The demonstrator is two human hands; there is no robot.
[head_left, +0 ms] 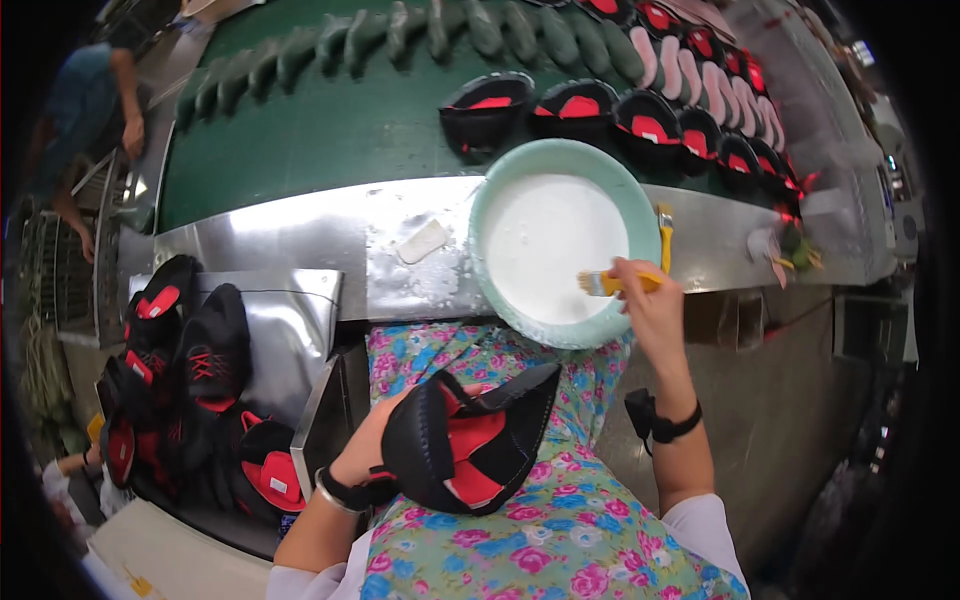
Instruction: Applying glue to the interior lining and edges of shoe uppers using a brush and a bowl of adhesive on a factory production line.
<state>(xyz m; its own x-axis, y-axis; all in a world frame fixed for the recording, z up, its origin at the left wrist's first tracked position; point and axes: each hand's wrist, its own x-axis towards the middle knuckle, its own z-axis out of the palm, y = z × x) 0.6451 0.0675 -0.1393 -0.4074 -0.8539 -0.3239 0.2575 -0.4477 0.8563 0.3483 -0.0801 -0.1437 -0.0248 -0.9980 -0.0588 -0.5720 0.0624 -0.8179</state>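
My left hand (pixel 368 445) is closed on a black shoe upper (pixel 425 455) with a red lining, held tilted above my lap. Most of its fingers are hidden behind the upper. A flat paintbrush (pixel 598 284) with a yellow handle is gripped in my right hand (pixel 652 305). Its pale bristles are over the right part of a light green basin (pixel 643 205) that holds white liquid (pixel 550 240). On the metal edge strip, just right of the basin, lies another yellow-handled brush (pixel 666 235). A floral apron (pixel 560 500) covers my lap.
Black shoe uppers with red linings (pixel 575 108) stand beyond the basin on the green belt (pixel 300 150), with dark shoe lasts (pixel 400 30) and pink insoles (pixel 690 75) farther back. More uppers (pixel 212 345) are piled at left. A whitish block (pixel 422 242) lies left of the basin. Another person (pixel 85 110) is at far left.
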